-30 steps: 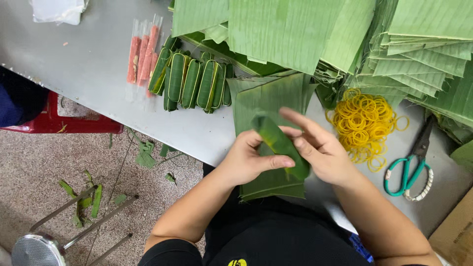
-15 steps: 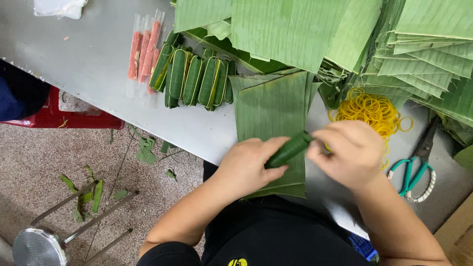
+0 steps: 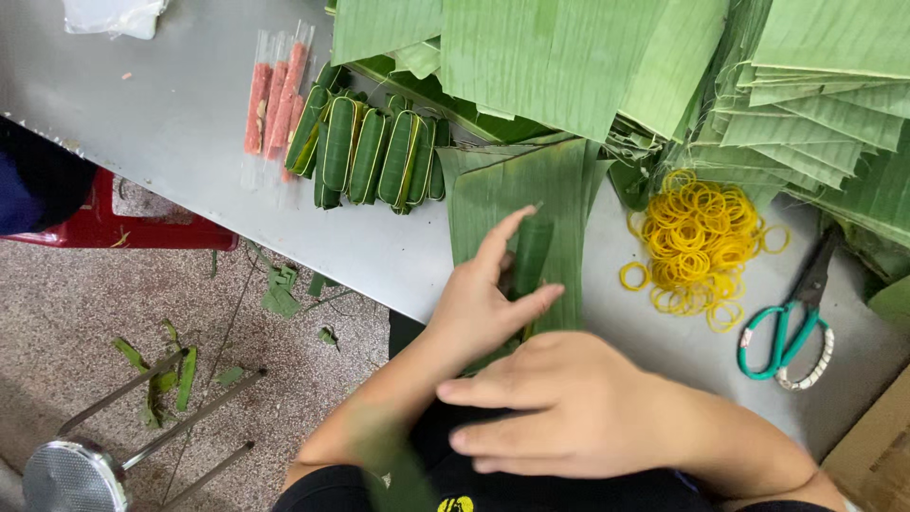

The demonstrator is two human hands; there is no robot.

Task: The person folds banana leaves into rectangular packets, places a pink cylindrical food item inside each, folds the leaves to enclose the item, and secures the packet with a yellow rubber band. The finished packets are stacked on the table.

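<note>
The grey table [image 3: 171,123] carries almost everything. At its far side are big stacks of cut banana leaves [image 3: 569,57]. Nearer lies one flat leaf sheet [image 3: 559,199], spread in front of the person. To the right of it is a heap of yellow rubber bands [image 3: 701,242], then the green-handled scissors [image 3: 787,327]. To the left stand the finished leaf rolls [image 3: 370,152] in a row, touching each other, and beside them some pink sausage sticks [image 3: 270,100] in clear wrap.

The left hand [image 3: 488,303] rests on the near part of the leaf sheet with fingers stretched open; it presses and does not grip. A small dark green roll [image 3: 531,251] seems to lie on the sheet just beside its fingers. The right hand [image 3: 569,408] hovers lower, near the body and off the sheet, fingers loosely extended, holding nothing that I can see.

To do this step well, I think the sheet must stay flat under the palm, and the roll should sit straight across the leaf ribs, so the wrap comes tight and even.
</note>
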